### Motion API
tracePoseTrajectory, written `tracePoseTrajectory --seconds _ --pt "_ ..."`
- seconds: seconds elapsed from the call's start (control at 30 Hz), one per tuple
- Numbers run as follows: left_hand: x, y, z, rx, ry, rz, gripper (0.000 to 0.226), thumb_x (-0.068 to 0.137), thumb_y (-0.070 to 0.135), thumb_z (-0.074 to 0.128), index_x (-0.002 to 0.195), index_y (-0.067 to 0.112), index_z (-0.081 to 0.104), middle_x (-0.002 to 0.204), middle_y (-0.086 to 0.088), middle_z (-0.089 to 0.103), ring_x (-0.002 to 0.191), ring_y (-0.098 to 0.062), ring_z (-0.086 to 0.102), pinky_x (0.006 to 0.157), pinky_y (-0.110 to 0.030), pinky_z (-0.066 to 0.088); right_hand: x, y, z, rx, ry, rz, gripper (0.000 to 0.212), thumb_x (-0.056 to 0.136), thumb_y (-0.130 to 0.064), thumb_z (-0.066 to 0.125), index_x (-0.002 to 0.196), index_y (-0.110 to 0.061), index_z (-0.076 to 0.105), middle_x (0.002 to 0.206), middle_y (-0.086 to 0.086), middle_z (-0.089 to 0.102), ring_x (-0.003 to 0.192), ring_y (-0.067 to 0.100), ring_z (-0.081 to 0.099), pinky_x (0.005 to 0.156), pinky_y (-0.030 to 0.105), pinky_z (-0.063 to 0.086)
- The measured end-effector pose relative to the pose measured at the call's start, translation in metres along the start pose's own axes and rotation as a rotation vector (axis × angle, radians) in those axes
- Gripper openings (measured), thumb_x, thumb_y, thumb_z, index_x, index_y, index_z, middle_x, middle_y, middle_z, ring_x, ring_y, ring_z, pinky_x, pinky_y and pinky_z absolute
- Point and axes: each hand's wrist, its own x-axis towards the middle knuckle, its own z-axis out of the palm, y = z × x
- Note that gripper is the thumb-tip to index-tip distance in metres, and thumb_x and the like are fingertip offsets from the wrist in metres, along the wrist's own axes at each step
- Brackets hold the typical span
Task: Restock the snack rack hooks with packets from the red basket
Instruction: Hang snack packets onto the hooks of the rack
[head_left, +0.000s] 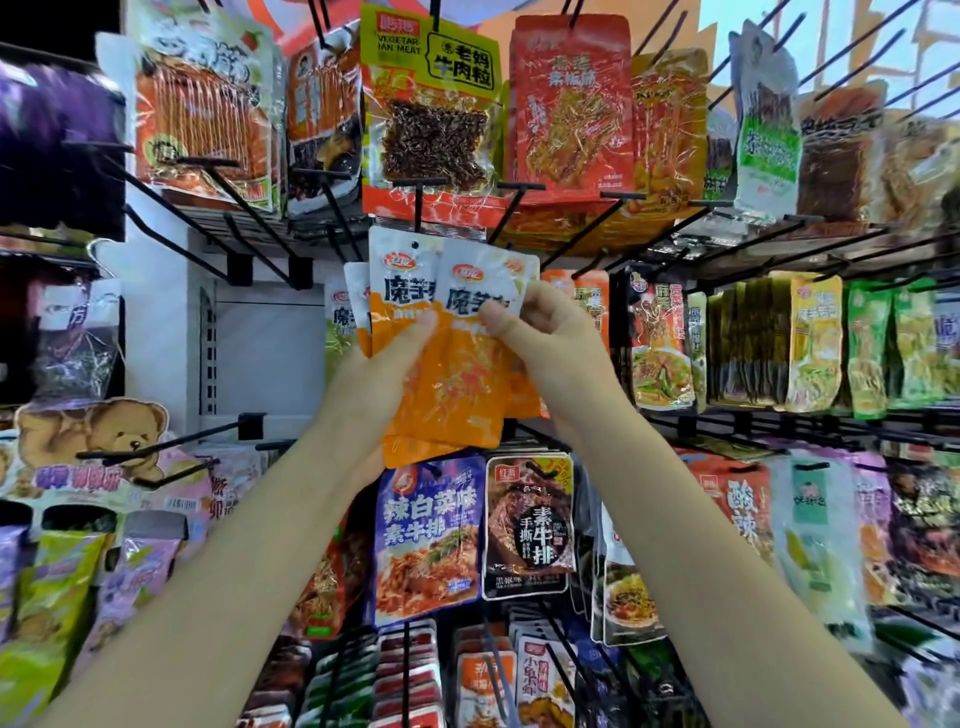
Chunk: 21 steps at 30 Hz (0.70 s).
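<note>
The scene is a shop display; a black wire snack rack (727, 244) fills the view, with rows of black hooks (218, 182) that stick out toward the camera, and a white wall panel (260, 353) shows behind the bare hooks at the left of the orange packets; no floor and no basket can be seen.

The landmark is the bunch of orange-and-white packets (447, 353) in the middle of the rack; directly above it hangs a large packet marked "VEGETARIAN MEAT" (431, 104); just below it hang a purple-blue packet (426, 540) and a dark packet (530, 525); to the right of it are green and yellow packets (815, 343) in a tight row; low at the left of it there is a card with a teddy bear (119, 436).

The orange packets are several, fanned one over another; their long axis is close to upright, the white printed tops point up and the orange ends point down; the front one leans a little to the right; the hole in the top of the rear one is just under the tip of a hook.

The left hand (384, 364) grips the bunch from the left side, thumb pressed on the front, fingers closed behind; the right hand (540, 338) pinches the front packet near its upper right part, thumb on the face, fingers curled behind it.
</note>
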Motion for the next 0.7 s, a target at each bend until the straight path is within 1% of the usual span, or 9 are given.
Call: tracePoseTrajectory --seconds 0.07,0.13,0.2,0.27,0.37,0.47,0.57,0.63,0.7 --pt "0.001 0.001 -0.003 -0.033 -0.009 -0.027 0.028 0.097 0.033 0.066 0.121 0.019 0.068 0.104 -0.008 0.078 0.094 -0.027 0.076 0.074 -0.042 0.062 0.003 -0.003 -0.005 0.112 0.041 -0.014 0.025 0.099 -0.013 0.062 0.121 -0.023 0.056 0.105 0.004 0.075 0.089 0.021 0.073 0.07 0.036 0.06" --pt "0.0 0.002 -0.007 -0.05 -0.043 -0.023 0.029 0.1 0.028 0.06 0.124 0.013 0.066 0.103 -0.011 0.078 0.092 -0.029 0.076 0.07 -0.041 0.063 0.003 -0.004 -0.01 0.118 0.069 -0.095 0.043 0.1 -0.01 0.06 0.135 -0.03 0.046 0.089 0.006 0.073 0.076 0.028 0.07 0.067 0.042 0.061" --pt "0.0 0.0 -0.01 -0.059 -0.058 -0.016 0.036 0.1 0.026 0.059 0.13 0.007 0.061 0.106 -0.014 0.077 0.093 -0.03 0.076 0.068 -0.042 0.063 0.005 -0.005 -0.014 0.049 0.087 -0.189 0.047 0.1 -0.011 0.06 0.14 -0.032 0.044 0.065 0.002 0.062 0.056 0.024 0.056 0.053 0.035 0.054" --pt "-0.001 -0.002 -0.01 -0.052 -0.053 -0.013 0.043 0.094 0.027 0.064 0.132 0.007 0.059 0.108 -0.015 0.076 0.093 -0.031 0.076 0.065 -0.041 0.063 0.012 -0.004 -0.017 -0.042 0.108 -0.243 0.033 0.1 -0.014 0.06 0.131 -0.027 0.055 0.06 -0.013 0.057 0.048 0.017 0.043 0.047 0.027 0.042" --pt "-0.002 0.0 -0.008 -0.057 -0.053 -0.011 0.041 0.091 0.027 0.066 0.128 0.009 0.062 0.105 -0.014 0.077 0.089 -0.029 0.077 0.061 -0.038 0.062 0.023 -0.004 -0.015 -0.128 0.131 -0.253 0.02 0.099 -0.018 0.063 0.117 -0.026 0.064 0.082 -0.018 0.056 0.055 0.022 0.038 0.05 0.026 0.039" --pt "-0.003 0.002 -0.007 -0.045 -0.061 0.001 0.036 0.093 0.025 0.065 0.125 0.009 0.064 0.107 -0.015 0.077 0.091 -0.03 0.076 0.062 -0.039 0.062 0.031 -0.003 -0.012 -0.184 0.133 -0.204 0.022 0.099 -0.022 0.063 0.119 -0.03 0.062 0.079 -0.02 0.044 0.062 0.002 0.036 0.054 0.015 0.033" --pt "-0.002 0.003 -0.009 -0.021 -0.064 0.015 0.037 0.093 0.024 0.066 0.125 0.006 0.064 0.107 -0.017 0.076 0.092 -0.032 0.076 0.063 -0.04 0.062 0.038 0.006 -0.014 -0.202 0.108 -0.154 0.024 0.097 -0.027 0.066 0.118 -0.037 0.061 0.09 -0.014 0.054 0.085 0.014 0.051 0.072 0.03 0.045" --pt "-0.002 0.004 -0.01 -0.015 -0.032 0.001 0.039 0.088 0.023 0.073 0.124 0.009 0.065 0.107 -0.015 0.076 0.092 -0.03 0.076 0.066 -0.042 0.063 0.038 0.01 -0.012 -0.247 0.114 -0.119 0.023 0.096 -0.027 0.066 0.117 -0.036 0.063 0.09 -0.016 0.054 0.094 0.019 0.05 0.079 0.035 0.045" --pt "-0.003 0.005 -0.01 -0.011 -0.004 -0.004 0.036 0.086 0.019 0.076 0.12 0.011 0.067 0.105 -0.012 0.077 0.089 -0.027 0.076 0.063 -0.039 0.063 0.034 0.009 -0.011 -0.385 0.177 -0.151 0.021 0.098 -0.027 0.064 0.118 -0.028 0.068 0.089 -0.017 0.046 0.087 0.013 0.048 0.076 0.02 0.041"
